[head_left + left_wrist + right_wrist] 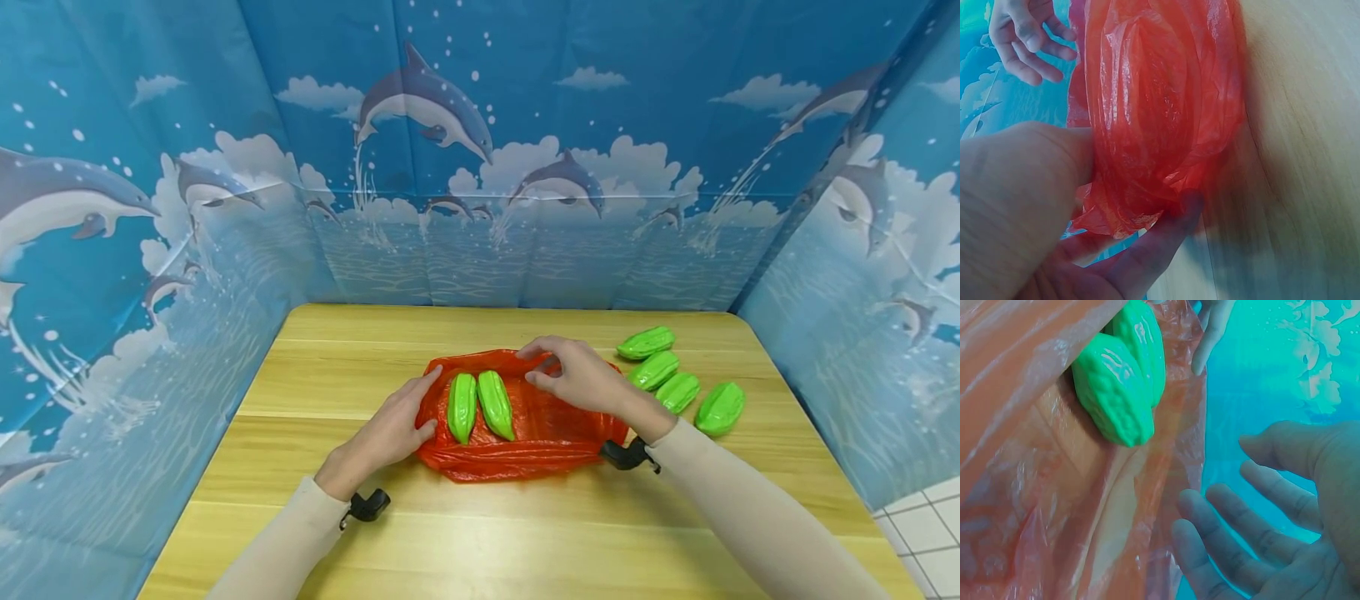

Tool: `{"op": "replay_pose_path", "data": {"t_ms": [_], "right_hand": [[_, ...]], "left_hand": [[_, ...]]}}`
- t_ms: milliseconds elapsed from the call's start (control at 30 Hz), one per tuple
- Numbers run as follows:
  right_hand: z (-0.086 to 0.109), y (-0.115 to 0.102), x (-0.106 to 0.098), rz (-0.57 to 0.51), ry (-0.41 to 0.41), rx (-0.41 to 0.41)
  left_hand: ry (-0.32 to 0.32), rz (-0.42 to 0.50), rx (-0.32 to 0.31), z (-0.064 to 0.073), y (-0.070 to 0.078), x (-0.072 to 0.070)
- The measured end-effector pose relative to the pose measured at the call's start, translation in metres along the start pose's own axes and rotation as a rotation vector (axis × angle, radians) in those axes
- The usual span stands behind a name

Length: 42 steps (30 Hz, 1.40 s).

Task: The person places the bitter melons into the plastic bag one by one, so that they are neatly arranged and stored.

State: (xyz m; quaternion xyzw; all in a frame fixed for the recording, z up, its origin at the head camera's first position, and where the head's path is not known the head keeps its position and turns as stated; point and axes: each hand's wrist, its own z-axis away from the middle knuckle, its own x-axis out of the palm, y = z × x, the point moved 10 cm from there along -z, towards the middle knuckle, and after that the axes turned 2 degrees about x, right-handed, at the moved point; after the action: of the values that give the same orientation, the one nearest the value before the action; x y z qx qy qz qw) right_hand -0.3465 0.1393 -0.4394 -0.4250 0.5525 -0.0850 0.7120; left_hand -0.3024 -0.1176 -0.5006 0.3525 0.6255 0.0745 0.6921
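A red plastic bag (540, 425) lies spread on the wooden table, its mouth facing up. Inside its left half two glossy green ridged model fruits (495, 406) lie side by side, their bumpy skin showing in the right wrist view. The left hand (390, 421) holds the bag's left end; in the left wrist view, crumpled plastic sits between thumb and fingers. Over the bag's right part hovers the right hand (581, 375), fingers loosely bent and nothing in them. The right wrist view shows these fingers (1254, 534) spread beside the bag's edge.
Several more green fruits (720, 408) lie on the table to the right of the bag, partly behind the right forearm. Blue dolphin-print curtains (480, 250) stand around the table's back and sides. A black wrist mount (367, 506) sticks out from each arm.
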Motion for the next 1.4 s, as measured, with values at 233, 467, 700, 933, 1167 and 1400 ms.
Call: {"op": "replay_pose_path", "data": {"t_ms": [233, 467, 700, 933, 1167, 1400], "right_hand": [[0.006, 0.004, -0.015, 0.027, 0.061, -0.009], [0.013, 0.012, -0.031, 0.018, 0.107, -0.009], [0.016, 0.023, -0.044, 0.023, 0.148, 0.003], [0.021, 0.033, -0.059, -0.002, 0.192, 0.017], [0.026, 0.045, -0.076, 0.028, 0.248, 0.033], [0.036, 0.066, -0.093, 0.008, 0.297, 0.068]], "left_hand": [[-0.004, 0.001, -0.007, 0.0, -0.001, 0.0], [-0.014, 0.0, -0.012, 0.0, -0.001, 0.002], [-0.021, -0.003, -0.014, 0.0, -0.003, 0.002], [-0.016, -0.023, -0.01, 0.0, -0.004, 0.001], [-0.02, -0.009, -0.036, 0.0, -0.008, 0.003], [-0.004, 0.005, -0.042, -0.001, -0.01, 0.002]]}}
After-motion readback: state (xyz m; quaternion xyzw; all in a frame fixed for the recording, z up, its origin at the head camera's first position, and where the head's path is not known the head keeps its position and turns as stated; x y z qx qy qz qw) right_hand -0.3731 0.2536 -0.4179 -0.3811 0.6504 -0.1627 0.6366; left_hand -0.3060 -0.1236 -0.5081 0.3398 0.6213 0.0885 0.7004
